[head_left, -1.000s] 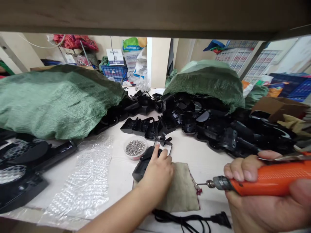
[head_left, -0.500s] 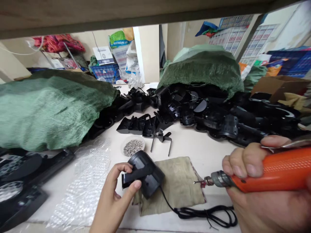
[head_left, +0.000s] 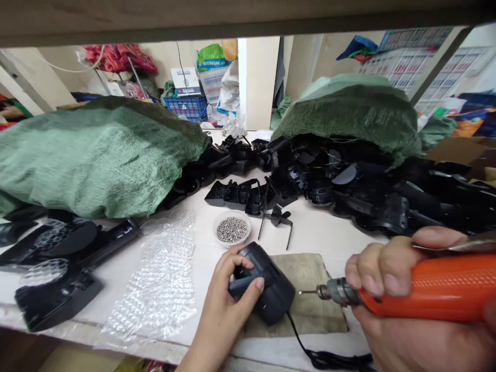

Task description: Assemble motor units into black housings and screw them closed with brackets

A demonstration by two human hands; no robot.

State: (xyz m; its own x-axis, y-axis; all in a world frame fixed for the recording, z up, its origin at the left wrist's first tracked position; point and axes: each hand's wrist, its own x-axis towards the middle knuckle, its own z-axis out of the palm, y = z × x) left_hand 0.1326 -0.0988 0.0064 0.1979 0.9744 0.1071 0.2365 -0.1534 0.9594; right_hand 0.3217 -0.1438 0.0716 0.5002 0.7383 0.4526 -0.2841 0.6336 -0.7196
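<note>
Your left hand [head_left: 228,299] grips the black housing [head_left: 271,289] over the cloth [head_left: 315,315]; your right hand [head_left: 411,336] clasps the orange driver [head_left: 445,287]. Bit [head_left: 308,292] and housing: gap narrowed, the 2 close but apart.

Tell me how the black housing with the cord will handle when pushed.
The black housing looks stiff, its shell showing no bend under the left hand. Its rounded side may let it roll; the thin, looped cord should just flop and drag.
</note>
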